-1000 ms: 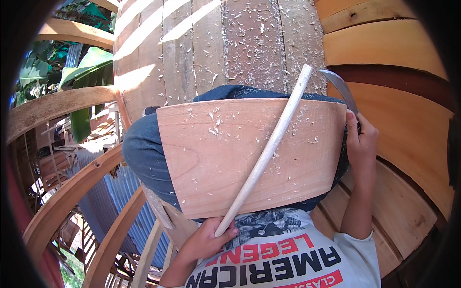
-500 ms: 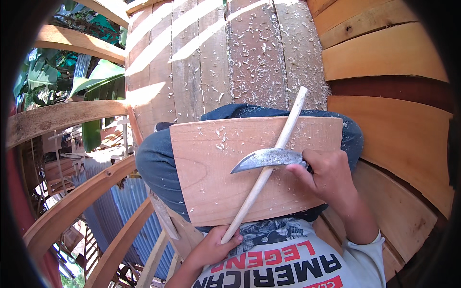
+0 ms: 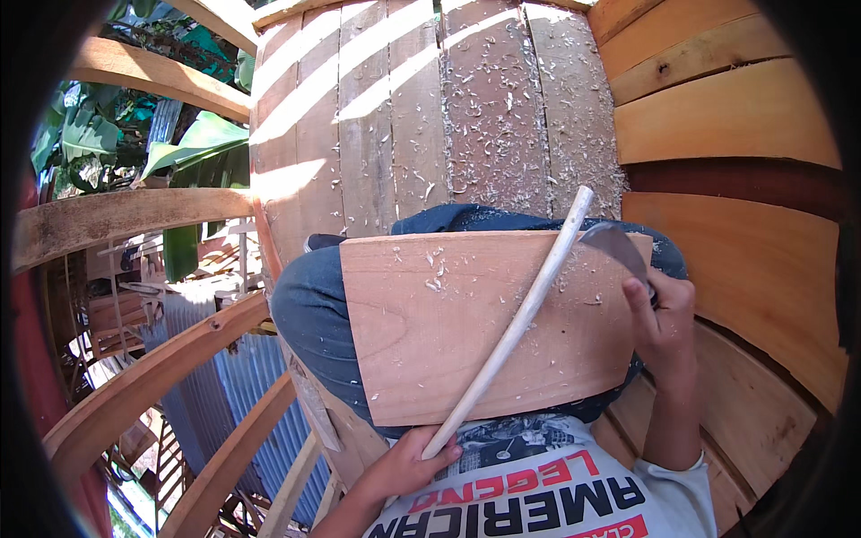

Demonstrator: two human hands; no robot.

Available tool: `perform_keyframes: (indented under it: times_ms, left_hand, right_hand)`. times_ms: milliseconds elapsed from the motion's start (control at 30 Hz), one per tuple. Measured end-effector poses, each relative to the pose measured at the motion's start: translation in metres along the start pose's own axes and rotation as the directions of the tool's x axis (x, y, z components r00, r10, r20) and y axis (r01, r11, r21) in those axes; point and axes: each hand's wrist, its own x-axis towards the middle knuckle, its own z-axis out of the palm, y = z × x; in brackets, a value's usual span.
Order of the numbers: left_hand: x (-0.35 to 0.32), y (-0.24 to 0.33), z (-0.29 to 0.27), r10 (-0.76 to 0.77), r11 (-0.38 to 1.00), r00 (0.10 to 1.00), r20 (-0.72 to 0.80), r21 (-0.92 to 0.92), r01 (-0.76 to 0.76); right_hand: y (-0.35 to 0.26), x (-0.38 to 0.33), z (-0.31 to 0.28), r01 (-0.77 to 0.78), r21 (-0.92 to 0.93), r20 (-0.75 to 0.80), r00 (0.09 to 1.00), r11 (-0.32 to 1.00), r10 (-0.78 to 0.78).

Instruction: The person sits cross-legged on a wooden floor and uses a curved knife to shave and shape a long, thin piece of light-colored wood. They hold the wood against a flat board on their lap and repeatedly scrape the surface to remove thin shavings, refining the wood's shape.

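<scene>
Diagonally, a pale round wooden stick (image 3: 511, 332) runs from lower left to upper right across a smooth reddish board (image 3: 430, 359) on the lap. Left hand (image 3: 405, 468) closes around its lower end; right hand (image 3: 662, 316) grips a curved grey blade (image 3: 614, 247) beside its upper tip. Shavings litter the plank floor (image 3: 502, 117).

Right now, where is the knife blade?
In the head view, the curved blade is held in the right hand at the wooden board's upper right corner, beside the far end of the pale stick.
</scene>
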Motion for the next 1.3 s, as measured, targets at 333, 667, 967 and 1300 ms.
perform_keyframes:
  times_ms: [333,667,967,1300]
  left_hand:
    - [0.004,-0.001,-0.004,0.015,0.996,0.997,0.077,-0.087,-0.008]
    - [0.011,-0.011,-0.011,0.036,0.984,0.985,0.169,-0.178,-0.005]
    - [0.012,-0.014,-0.014,0.056,0.962,0.965,0.255,-0.272,0.016]
    - [0.018,-0.013,-0.013,0.095,0.943,0.948,0.304,-0.334,0.012]
  right_hand:
    - [-0.013,-0.003,0.021,0.112,-0.258,0.076,0.992,0.96,-0.096]
    - [-0.007,0.011,0.02,0.009,-0.17,-0.01,1.0,0.985,-0.011]
    - [-0.029,-0.025,0.031,0.108,-0.243,0.174,0.982,0.964,-0.066]
    - [-0.019,0.008,0.022,-0.083,-0.28,-0.024,0.997,0.956,0.08]
